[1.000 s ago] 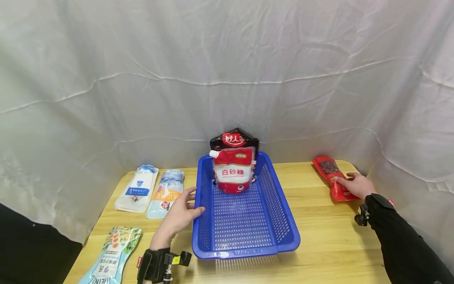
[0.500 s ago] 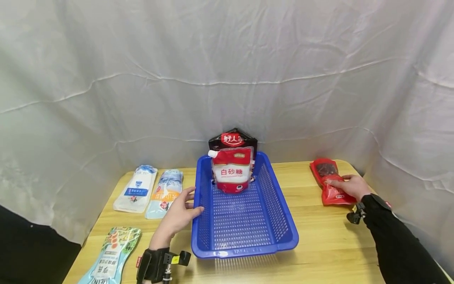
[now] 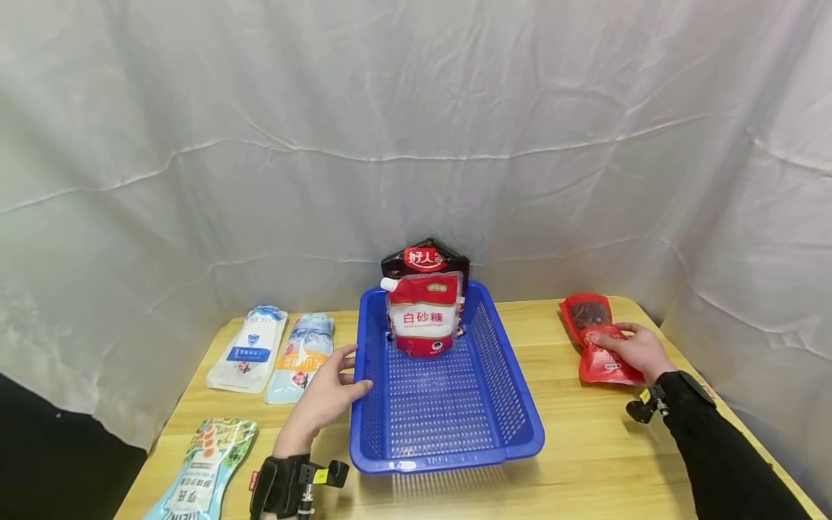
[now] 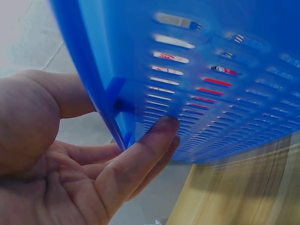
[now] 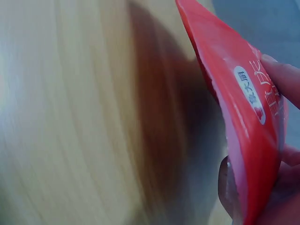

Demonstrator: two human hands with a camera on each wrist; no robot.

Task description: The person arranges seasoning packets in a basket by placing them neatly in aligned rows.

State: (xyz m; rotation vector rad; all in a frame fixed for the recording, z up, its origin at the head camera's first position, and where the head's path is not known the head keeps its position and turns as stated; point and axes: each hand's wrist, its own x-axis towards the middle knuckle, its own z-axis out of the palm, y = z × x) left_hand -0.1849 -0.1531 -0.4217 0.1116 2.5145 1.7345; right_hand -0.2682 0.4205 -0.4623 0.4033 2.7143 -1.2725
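My left hand point(image 3: 328, 390) holds the left rim of a blue perforated plastic basket point(image 3: 448, 460), thumb over the edge; in the left wrist view, fingers point(image 4: 136, 164) lie against its slotted outer side. A red-and-white pouch of white sugar point(image 3: 425, 318), with a white spout cap, stands at the basket's far end. Behind it rises a black pouch point(image 3: 425, 249) with a red label. On the right, my right hand point(image 3: 640, 352) pinches a red seasoning pouch point(image 3: 606, 367) with a clear window. The right wrist view shows the thumb on the pouch's printed face point(image 5: 255, 98) and a fingertip behind it.
Two flat salt-like pouches, one white and blue point(image 3: 250, 354), one blue and orange point(image 3: 302, 357), lie left of the basket on the wooden table point(image 3: 572, 448). Nearer is a light-blue spouted pouch point(image 3: 204, 466). A grey-white curtain point(image 3: 455, 144) encloses the back and sides.
My right hand has shifted the red pouch slightly left and nearer, and the pouch now bends at its middle. The left hand has kept its hold on the basket.
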